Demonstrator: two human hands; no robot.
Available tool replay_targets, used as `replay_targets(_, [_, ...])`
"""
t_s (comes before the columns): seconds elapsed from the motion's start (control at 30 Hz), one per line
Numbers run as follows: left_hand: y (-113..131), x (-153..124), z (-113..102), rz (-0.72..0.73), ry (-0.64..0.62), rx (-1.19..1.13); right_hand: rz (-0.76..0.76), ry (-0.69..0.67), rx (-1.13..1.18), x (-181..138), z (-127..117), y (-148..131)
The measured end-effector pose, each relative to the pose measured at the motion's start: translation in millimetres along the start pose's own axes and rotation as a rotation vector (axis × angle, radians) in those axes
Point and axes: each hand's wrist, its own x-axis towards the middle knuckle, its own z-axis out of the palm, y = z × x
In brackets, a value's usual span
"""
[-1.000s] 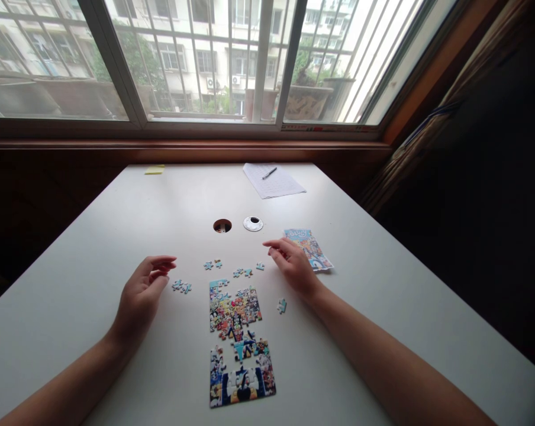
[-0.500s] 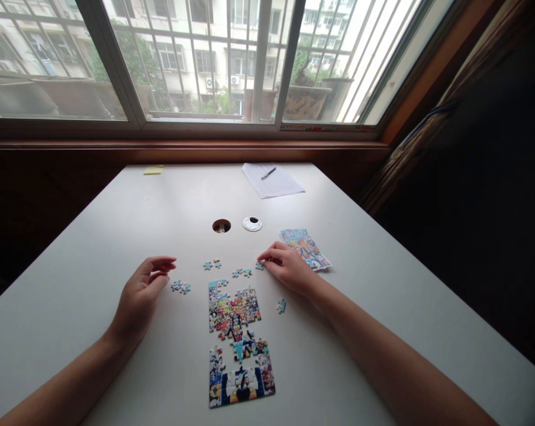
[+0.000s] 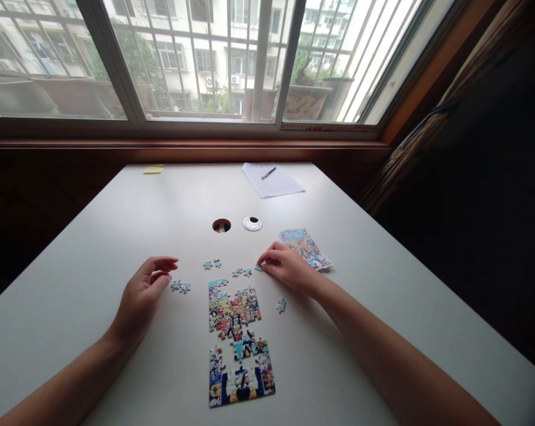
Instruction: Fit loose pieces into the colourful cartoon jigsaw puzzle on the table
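Note:
A partly joined jigsaw puzzle (image 3: 234, 310) lies in the middle of the white table, with gaps along its top and across its middle. My right hand (image 3: 287, 266) pinches a small puzzle piece (image 3: 259, 268) at the tabletop, up and to the right of the puzzle. To the left, my left hand (image 3: 143, 287) is raised with fingers loosely curved and apart, holding nothing. Close by its thumb lies a small group of loose pieces (image 3: 181, 287). More loose pieces (image 3: 242, 273) rest above the puzzle, and a single piece (image 3: 281, 305) lies below my right wrist.
A picture leaflet (image 3: 306, 248) lies just beyond my right hand. Farther back are a round cable hole (image 3: 222, 226), its silver cover (image 3: 252, 223), paper sheets (image 3: 271, 183) with a pen (image 3: 268, 173), and a yellow sticky note (image 3: 153, 170). A barred window is behind the table.
The piece at my right fingertips has tilted or turned slightly and shows less of its face. My left hand has shifted a touch to the right. The puzzle is unchanged.

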Motion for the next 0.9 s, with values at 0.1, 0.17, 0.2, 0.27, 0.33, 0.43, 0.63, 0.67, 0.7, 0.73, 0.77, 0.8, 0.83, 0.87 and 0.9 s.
replay_targets(0.1, [-0.4,0.0,0.0,0.003,-0.01,0.011,0.008,-0.012,-0.031,0.4,-0.2,-1.7])
replay_targets(0.17, [-0.3,-0.1,0.2,0.004,-0.011,0.016,0.01,-0.017,-0.057,0.8,-0.2,-3.2])
replay_targets(0.2, [0.0,-0.2,0.2,0.004,-0.012,0.019,0.012,-0.019,-0.07,1.0,-0.2,-4.0])
replay_targets(0.27, [0.8,-0.6,0.3,0.005,-0.013,0.027,0.019,-0.025,-0.091,1.3,0.1,-5.0])
replay_targets(0.33, [2.2,-1.1,0.1,0.007,-0.017,0.036,0.03,-0.031,-0.099,1.5,0.4,-5.4])
replay_targets(0.43, [4.2,-1.6,-0.1,0.011,-0.026,0.044,0.042,-0.037,-0.093,1.2,1.0,-4.5])
replay_targets(0.63, [4.5,-0.1,0.4,0.02,-0.037,0.057,0.031,-0.049,-0.065,0.3,0.8,-1.6])
replay_targets(0.67, [4.4,0.1,0.5,0.022,-0.039,0.056,0.025,-0.054,-0.057,0.3,0.7,-1.4])
replay_targets(0.7, [4.6,0.1,0.7,0.021,-0.041,0.056,0.021,-0.058,-0.052,0.4,0.5,-1.3])
replay_targets(0.73, [4.9,0.0,0.8,0.019,-0.042,0.056,0.018,-0.062,-0.05,0.5,0.4,-1.3])
replay_targets(0.77, [5.5,-0.2,1.0,0.017,-0.043,0.057,0.017,-0.065,-0.051,0.6,0.3,-1.4])
replay_targets(0.8, [6.3,-0.5,1.2,0.017,-0.044,0.06,0.016,-0.067,-0.053,0.8,0.3,-1.5])
replay_targets(0.83, [7.2,-0.8,1.4,0.016,-0.044,0.065,0.015,-0.067,-0.054,0.9,0.3,-1.8])
replay_targets(0.87, [8.2,-1.1,1.6,0.016,-0.045,0.07,0.014,-0.066,-0.055,1.0,0.4,-2.2])
replay_targets(0.9, [9.2,-1.4,1.7,0.015,-0.045,0.076,0.011,-0.066,-0.055,1.1,0.4,-2.7])
